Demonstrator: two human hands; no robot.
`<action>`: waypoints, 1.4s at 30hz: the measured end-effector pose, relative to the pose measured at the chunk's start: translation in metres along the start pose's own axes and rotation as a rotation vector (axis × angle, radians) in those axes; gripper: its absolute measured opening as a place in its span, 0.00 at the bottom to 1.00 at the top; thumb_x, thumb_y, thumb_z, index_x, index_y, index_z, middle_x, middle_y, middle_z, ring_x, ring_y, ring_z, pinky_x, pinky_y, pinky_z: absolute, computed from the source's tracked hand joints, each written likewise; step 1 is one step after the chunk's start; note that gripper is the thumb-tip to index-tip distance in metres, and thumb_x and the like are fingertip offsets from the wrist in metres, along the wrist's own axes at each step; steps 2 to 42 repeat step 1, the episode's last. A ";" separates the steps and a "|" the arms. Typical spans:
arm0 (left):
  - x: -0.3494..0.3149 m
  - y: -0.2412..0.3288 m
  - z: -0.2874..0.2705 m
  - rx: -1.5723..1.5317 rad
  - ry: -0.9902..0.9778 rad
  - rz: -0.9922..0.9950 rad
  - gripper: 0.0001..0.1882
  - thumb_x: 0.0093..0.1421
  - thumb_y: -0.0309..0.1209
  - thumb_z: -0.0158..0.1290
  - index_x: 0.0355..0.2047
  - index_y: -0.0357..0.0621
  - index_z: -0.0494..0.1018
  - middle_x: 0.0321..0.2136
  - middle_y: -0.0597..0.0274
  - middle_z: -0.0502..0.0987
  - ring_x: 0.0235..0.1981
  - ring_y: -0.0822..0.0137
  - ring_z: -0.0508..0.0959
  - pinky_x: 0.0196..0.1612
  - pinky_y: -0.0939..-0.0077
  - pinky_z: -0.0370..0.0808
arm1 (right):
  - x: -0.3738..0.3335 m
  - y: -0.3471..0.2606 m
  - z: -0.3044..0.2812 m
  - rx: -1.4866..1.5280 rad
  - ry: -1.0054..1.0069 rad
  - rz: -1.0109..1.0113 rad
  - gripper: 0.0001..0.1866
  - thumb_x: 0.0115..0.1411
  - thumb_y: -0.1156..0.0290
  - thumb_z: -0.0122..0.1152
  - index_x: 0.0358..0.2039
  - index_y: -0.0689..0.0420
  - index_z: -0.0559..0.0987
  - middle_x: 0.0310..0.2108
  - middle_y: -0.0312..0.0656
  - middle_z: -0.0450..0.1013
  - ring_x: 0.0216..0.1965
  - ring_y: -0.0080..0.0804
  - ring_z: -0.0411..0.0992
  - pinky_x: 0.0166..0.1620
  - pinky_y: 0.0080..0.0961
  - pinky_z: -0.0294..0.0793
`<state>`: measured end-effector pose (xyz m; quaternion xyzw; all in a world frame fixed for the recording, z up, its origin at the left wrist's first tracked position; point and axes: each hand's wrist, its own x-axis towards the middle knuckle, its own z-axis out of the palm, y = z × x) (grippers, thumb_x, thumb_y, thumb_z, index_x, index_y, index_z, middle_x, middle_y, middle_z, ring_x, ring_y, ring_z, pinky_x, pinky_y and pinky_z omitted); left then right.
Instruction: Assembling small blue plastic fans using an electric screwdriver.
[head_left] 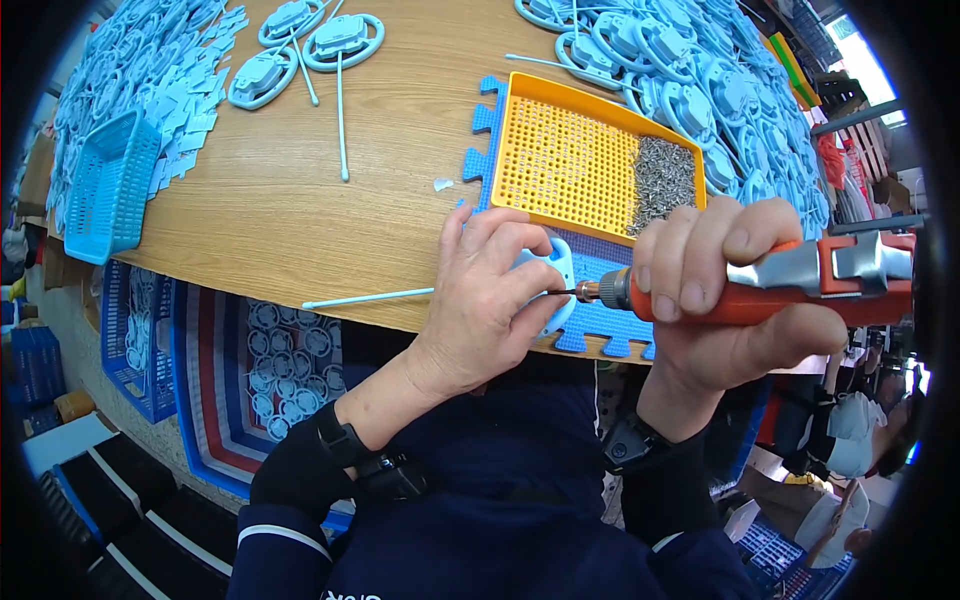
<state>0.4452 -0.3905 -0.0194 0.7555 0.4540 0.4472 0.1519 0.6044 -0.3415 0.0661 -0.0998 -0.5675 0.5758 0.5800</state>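
My left hand (490, 285) presses a light blue round plastic part (561, 262) onto the blue foam mat (604, 325), its fingers curled over the part and hiding most of it. From under that hand a thin light blue rod (370, 298) sticks out to the left. My right hand (715, 285) is wrapped around an orange-red power screwdriver (785, 285) with a silver lever, held almost level. Its bit points left and reaches the part beside my left thumb and forefinger. A screw at the tip cannot be made out.
Beyond my hands stands a yellow perforated tray (560, 150) with small metal screws (665, 175) heaped at its right end. Similar blue parts (690, 85) pile up far right, more far left near a blue basket (112, 185). Below the table's edge is a striped bin (205, 385).
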 end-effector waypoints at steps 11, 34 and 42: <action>0.000 0.001 0.000 0.002 0.000 0.002 0.14 0.44 0.30 0.64 0.31 0.49 0.74 0.39 0.60 0.72 0.46 0.55 0.70 0.49 0.57 0.60 | 0.000 -0.001 -0.002 0.005 -0.032 -0.009 0.35 0.52 0.30 0.50 0.35 0.54 0.69 0.20 0.32 0.66 0.17 0.23 0.66 0.23 0.23 0.66; 0.000 0.001 0.000 0.002 0.000 0.002 0.14 0.44 0.30 0.64 0.31 0.49 0.74 0.39 0.60 0.72 0.46 0.55 0.70 0.49 0.57 0.60 | 0.000 -0.001 -0.002 0.005 -0.032 -0.009 0.35 0.52 0.30 0.50 0.35 0.54 0.69 0.20 0.32 0.66 0.17 0.23 0.66 0.23 0.23 0.66; 0.000 0.001 0.000 0.002 0.000 0.002 0.14 0.44 0.30 0.64 0.31 0.49 0.74 0.39 0.60 0.72 0.46 0.55 0.70 0.49 0.57 0.60 | 0.000 -0.001 -0.002 0.005 -0.032 -0.009 0.35 0.52 0.30 0.50 0.35 0.54 0.69 0.20 0.32 0.66 0.17 0.23 0.66 0.23 0.23 0.66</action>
